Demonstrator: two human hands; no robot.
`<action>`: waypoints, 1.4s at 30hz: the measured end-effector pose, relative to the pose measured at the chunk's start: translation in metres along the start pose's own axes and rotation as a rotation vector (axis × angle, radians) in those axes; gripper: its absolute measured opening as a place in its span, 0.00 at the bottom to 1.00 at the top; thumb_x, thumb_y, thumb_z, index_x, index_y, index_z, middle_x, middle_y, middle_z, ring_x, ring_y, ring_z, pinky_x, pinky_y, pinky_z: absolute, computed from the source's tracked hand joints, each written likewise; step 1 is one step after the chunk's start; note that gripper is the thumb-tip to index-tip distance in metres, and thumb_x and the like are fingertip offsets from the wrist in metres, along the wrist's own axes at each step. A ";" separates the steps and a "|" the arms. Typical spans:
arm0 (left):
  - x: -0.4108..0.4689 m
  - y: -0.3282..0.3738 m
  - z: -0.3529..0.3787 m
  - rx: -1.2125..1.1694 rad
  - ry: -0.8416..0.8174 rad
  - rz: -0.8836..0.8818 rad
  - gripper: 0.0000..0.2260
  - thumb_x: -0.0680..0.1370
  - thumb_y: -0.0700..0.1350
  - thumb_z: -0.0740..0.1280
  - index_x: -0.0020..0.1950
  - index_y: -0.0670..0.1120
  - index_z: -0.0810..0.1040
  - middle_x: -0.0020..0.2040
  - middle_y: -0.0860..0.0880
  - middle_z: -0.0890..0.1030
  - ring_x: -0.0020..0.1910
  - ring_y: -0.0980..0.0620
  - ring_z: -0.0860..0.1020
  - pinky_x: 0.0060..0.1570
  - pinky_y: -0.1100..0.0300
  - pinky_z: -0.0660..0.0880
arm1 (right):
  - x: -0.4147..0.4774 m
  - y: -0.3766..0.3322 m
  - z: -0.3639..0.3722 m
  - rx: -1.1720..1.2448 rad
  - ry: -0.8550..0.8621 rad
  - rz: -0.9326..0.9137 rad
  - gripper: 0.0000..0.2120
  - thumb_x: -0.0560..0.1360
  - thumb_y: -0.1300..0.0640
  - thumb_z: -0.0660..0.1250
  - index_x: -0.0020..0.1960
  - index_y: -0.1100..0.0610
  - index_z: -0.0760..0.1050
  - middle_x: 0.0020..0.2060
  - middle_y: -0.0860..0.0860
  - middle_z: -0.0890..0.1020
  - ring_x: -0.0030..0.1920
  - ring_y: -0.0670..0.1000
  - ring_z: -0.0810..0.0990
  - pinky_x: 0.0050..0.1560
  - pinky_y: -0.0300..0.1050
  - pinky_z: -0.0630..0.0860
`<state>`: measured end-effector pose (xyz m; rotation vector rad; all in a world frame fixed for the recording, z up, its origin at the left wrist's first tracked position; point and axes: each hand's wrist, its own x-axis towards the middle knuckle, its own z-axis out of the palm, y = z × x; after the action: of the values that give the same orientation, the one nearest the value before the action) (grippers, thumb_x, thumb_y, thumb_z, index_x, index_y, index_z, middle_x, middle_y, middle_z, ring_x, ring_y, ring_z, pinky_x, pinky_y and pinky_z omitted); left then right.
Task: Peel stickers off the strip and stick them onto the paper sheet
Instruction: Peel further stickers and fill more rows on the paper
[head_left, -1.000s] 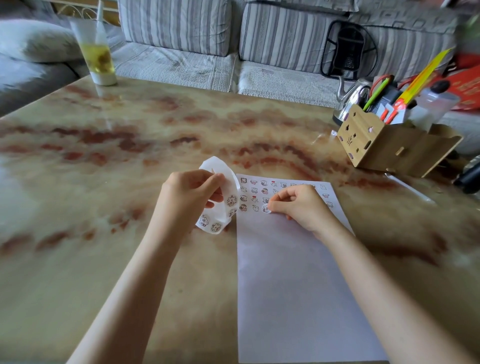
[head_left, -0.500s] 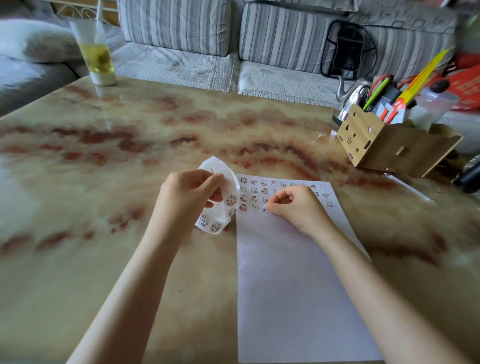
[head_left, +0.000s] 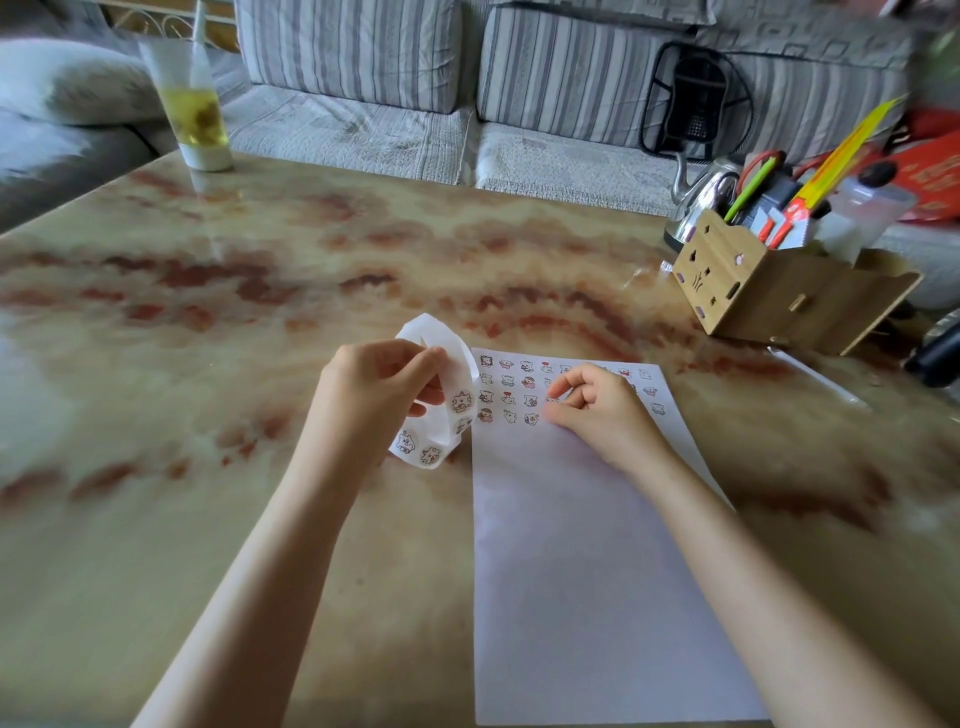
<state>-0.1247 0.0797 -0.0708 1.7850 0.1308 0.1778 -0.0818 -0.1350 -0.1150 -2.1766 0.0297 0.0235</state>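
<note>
a marbled table (head_left: 208, 364) carries one white paper sheet (head_left: 597, 571), lying flat right of centre, its long axis running from the person's side to the far side. the right hand (head_left: 602, 415) rests on the sheet's far part, fingers loosely clenched, thumb tip on the paper, nothing seen between them. the left hand (head_left: 374, 400), just left of the sheet, pinches one curled strip (head_left: 447, 364) between thumb and fingers, looped upright above the table. four strip stickers (head_left: 460, 401) show. stuck stickers (head_left: 506, 382) form four rows across the sheet's far end, partly hidden, uncountable.
</note>
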 end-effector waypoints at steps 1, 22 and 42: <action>0.000 0.000 0.000 -0.002 -0.001 0.000 0.08 0.76 0.43 0.66 0.40 0.47 0.83 0.37 0.47 0.85 0.39 0.50 0.83 0.41 0.61 0.78 | 0.000 0.000 0.001 0.005 0.003 0.000 0.06 0.72 0.56 0.71 0.45 0.54 0.75 0.32 0.50 0.76 0.32 0.44 0.72 0.34 0.38 0.64; 0.004 -0.001 0.002 -0.053 0.017 0.005 0.10 0.77 0.43 0.65 0.38 0.47 0.83 0.36 0.46 0.85 0.36 0.48 0.83 0.42 0.54 0.78 | -0.035 -0.059 0.017 0.273 -0.068 -0.337 0.04 0.73 0.57 0.72 0.47 0.54 0.79 0.39 0.45 0.83 0.40 0.43 0.79 0.43 0.36 0.73; 0.000 0.002 0.000 -0.123 -0.107 -0.001 0.07 0.76 0.43 0.68 0.39 0.47 0.83 0.34 0.50 0.84 0.33 0.58 0.81 0.34 0.67 0.77 | -0.037 -0.068 0.029 0.398 0.015 -0.322 0.05 0.72 0.64 0.72 0.42 0.55 0.80 0.36 0.55 0.84 0.35 0.50 0.80 0.37 0.42 0.78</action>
<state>-0.1244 0.0788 -0.0687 1.6675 0.0430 0.0871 -0.1166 -0.0720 -0.0741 -1.7618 -0.2844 -0.1685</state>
